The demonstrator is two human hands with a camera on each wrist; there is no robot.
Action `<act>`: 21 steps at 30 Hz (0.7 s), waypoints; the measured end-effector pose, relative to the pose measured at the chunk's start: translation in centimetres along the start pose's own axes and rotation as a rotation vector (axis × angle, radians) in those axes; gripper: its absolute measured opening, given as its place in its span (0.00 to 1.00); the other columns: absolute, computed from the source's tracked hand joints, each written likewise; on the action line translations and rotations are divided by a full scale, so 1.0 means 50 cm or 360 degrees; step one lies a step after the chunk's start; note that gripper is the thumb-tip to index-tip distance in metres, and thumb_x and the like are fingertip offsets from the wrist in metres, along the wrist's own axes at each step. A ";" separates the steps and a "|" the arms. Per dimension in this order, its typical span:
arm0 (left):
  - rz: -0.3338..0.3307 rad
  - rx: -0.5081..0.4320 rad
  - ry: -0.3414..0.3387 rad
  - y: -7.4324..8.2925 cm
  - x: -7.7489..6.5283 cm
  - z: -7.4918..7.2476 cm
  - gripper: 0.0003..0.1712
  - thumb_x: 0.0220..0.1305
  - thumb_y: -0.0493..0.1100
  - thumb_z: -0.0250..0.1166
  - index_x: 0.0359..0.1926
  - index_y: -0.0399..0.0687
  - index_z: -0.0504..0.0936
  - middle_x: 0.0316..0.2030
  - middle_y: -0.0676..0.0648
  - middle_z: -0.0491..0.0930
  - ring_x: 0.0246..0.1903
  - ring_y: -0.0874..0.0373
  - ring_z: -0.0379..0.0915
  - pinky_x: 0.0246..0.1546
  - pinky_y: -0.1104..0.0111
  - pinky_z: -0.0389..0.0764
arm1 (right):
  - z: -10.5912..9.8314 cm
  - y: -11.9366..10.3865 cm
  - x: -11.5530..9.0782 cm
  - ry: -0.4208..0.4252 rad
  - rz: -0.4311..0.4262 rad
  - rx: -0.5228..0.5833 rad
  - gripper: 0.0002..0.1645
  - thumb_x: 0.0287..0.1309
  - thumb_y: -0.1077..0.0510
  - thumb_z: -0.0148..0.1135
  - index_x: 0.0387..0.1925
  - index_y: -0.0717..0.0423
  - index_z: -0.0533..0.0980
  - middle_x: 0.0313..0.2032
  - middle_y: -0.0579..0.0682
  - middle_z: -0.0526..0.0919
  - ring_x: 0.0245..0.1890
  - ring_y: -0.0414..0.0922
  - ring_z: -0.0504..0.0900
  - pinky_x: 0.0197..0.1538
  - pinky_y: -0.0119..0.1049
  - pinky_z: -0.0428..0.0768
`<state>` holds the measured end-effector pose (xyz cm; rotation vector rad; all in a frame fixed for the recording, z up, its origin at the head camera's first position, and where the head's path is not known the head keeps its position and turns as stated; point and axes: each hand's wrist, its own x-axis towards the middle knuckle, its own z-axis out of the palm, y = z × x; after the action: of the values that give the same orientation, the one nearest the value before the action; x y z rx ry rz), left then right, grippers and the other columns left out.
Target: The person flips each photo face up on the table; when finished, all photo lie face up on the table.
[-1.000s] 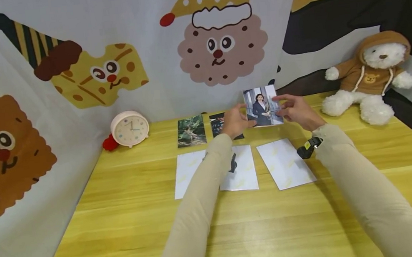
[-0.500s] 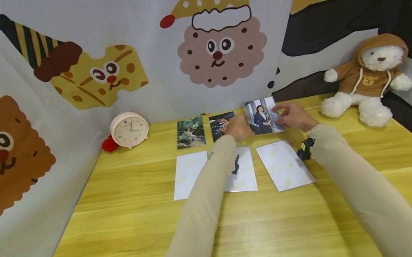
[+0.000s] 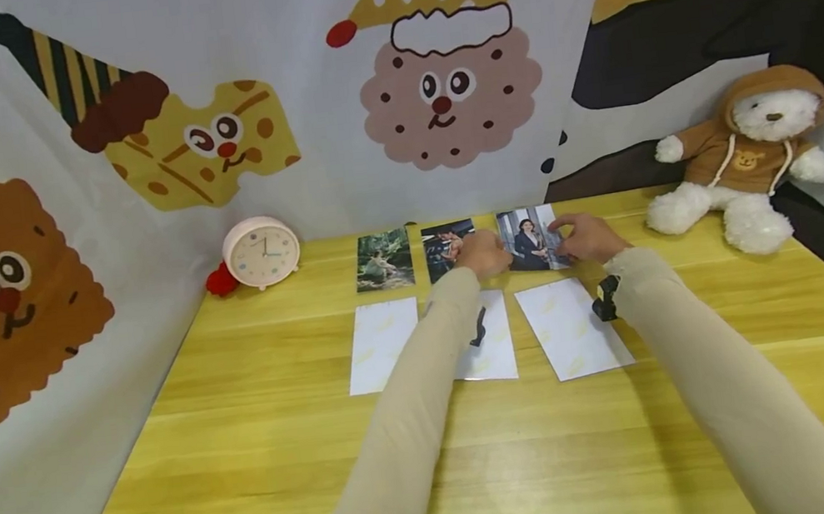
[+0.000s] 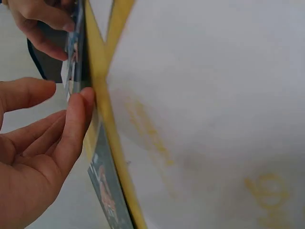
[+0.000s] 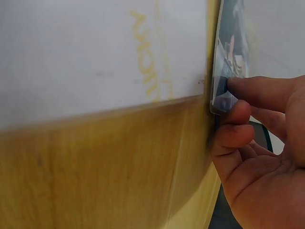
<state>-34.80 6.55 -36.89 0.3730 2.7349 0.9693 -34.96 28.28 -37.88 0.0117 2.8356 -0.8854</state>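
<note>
At the back of the table, a photo of a person in a dark suit (image 3: pixel 529 242) lies between my two hands. My left hand (image 3: pixel 484 253) is at its left edge; in the left wrist view the fingertips (image 4: pixel 86 98) meet its near end, with the thumb apart from them. My right hand (image 3: pixel 591 238) pinches the right edge, with one fingertip (image 5: pixel 236 86) on its glossy face and another at its corner. To the left lie a darker photo (image 3: pixel 442 252), partly covered by my left hand, and a green forest photo (image 3: pixel 384 260).
In front of the photos lie three white sheets with faint yellow marks, the left sheet (image 3: pixel 385 339), middle sheet (image 3: pixel 493 349) and right sheet (image 3: pixel 574 328). A round alarm clock (image 3: pixel 262 253) stands at back left, a teddy bear (image 3: pixel 744 159) at back right. A printed curtain (image 3: pixel 343 172) hangs behind.
Both hands have lowered the suit photo from above the table's back edge into line with the other two photos. My left hand's hold has loosened.
</note>
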 end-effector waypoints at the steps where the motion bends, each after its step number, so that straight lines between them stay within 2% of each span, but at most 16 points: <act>1: 0.0003 -0.0008 -0.0011 0.003 0.001 -0.001 0.20 0.66 0.39 0.62 0.17 0.48 0.68 0.20 0.53 0.73 0.17 0.61 0.60 0.20 0.71 0.64 | -0.001 -0.002 0.000 0.0012 -0.0005 -0.0036 0.31 0.60 0.63 0.61 0.66 0.60 0.70 0.43 0.63 0.82 0.36 0.51 0.78 0.40 0.43 0.79; 3: 0.0026 -0.0009 0.0008 0.009 0.000 -0.005 0.23 0.66 0.39 0.63 0.14 0.50 0.68 0.17 0.54 0.73 0.16 0.61 0.61 0.19 0.72 0.64 | -0.003 -0.006 0.002 0.0041 -0.0020 -0.0109 0.31 0.59 0.64 0.60 0.66 0.61 0.70 0.53 0.68 0.79 0.43 0.56 0.77 0.47 0.49 0.79; 5: 0.0048 0.0013 0.0024 0.013 -0.002 -0.007 0.20 0.66 0.40 0.64 0.15 0.49 0.72 0.18 0.54 0.74 0.18 0.61 0.63 0.21 0.73 0.66 | -0.003 -0.009 0.005 0.0061 -0.0037 -0.0181 0.31 0.58 0.65 0.58 0.65 0.62 0.71 0.60 0.70 0.74 0.48 0.59 0.74 0.52 0.54 0.77; 7: 0.0068 0.0039 0.0017 0.014 -0.005 -0.009 0.14 0.65 0.40 0.65 0.21 0.46 0.79 0.21 0.52 0.77 0.21 0.61 0.66 0.23 0.73 0.68 | -0.001 -0.011 0.008 0.0065 -0.0054 -0.0234 0.31 0.57 0.66 0.57 0.65 0.63 0.72 0.60 0.70 0.74 0.47 0.59 0.73 0.50 0.52 0.76; 9: 0.0069 0.0032 -0.0013 0.012 -0.009 -0.010 0.08 0.66 0.41 0.65 0.30 0.43 0.84 0.27 0.50 0.83 0.26 0.59 0.73 0.27 0.72 0.73 | 0.004 -0.012 0.010 0.0067 -0.0063 -0.0266 0.32 0.55 0.67 0.56 0.64 0.63 0.72 0.56 0.70 0.77 0.42 0.57 0.74 0.43 0.47 0.76; 11: 0.0062 0.0014 -0.0058 0.010 -0.013 -0.011 0.08 0.67 0.41 0.64 0.39 0.42 0.86 0.34 0.48 0.86 0.33 0.58 0.79 0.33 0.69 0.78 | 0.010 -0.010 0.012 0.0066 -0.0084 -0.0298 0.31 0.55 0.67 0.56 0.63 0.65 0.73 0.53 0.69 0.80 0.38 0.55 0.75 0.38 0.43 0.74; 13: 0.0068 0.0011 -0.0109 0.007 -0.016 -0.012 0.11 0.68 0.42 0.62 0.46 0.41 0.85 0.41 0.46 0.87 0.42 0.55 0.81 0.42 0.65 0.82 | 0.015 -0.010 0.012 0.0059 -0.0094 -0.0310 0.30 0.55 0.67 0.55 0.62 0.67 0.73 0.53 0.70 0.81 0.38 0.55 0.75 0.38 0.43 0.74; 17: 0.0108 0.0003 -0.0205 0.007 -0.025 -0.021 0.19 0.71 0.43 0.60 0.58 0.42 0.82 0.55 0.46 0.84 0.56 0.52 0.80 0.57 0.61 0.81 | 0.017 -0.011 0.008 0.0016 -0.0080 -0.0351 0.29 0.58 0.65 0.55 0.62 0.68 0.72 0.60 0.72 0.76 0.48 0.59 0.74 0.53 0.52 0.76; 19: 0.0105 -0.0054 -0.0248 0.013 -0.033 -0.036 0.21 0.72 0.44 0.60 0.62 0.44 0.80 0.59 0.46 0.82 0.57 0.52 0.80 0.58 0.60 0.80 | 0.013 -0.010 0.005 -0.0018 -0.0053 -0.0341 0.29 0.59 0.64 0.54 0.64 0.67 0.71 0.63 0.73 0.72 0.53 0.61 0.72 0.59 0.57 0.74; 21: 0.0147 -0.0102 -0.0291 0.021 -0.046 -0.065 0.22 0.72 0.44 0.60 0.64 0.44 0.78 0.59 0.45 0.81 0.56 0.51 0.81 0.58 0.60 0.81 | 0.005 -0.008 0.001 -0.0045 -0.0037 -0.0326 0.30 0.61 0.63 0.53 0.65 0.65 0.70 0.65 0.73 0.69 0.57 0.63 0.70 0.64 0.62 0.70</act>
<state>-33.38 4.71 -33.49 0.5518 2.5358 0.9903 -35.00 27.79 -37.88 -0.0592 2.8901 -0.5901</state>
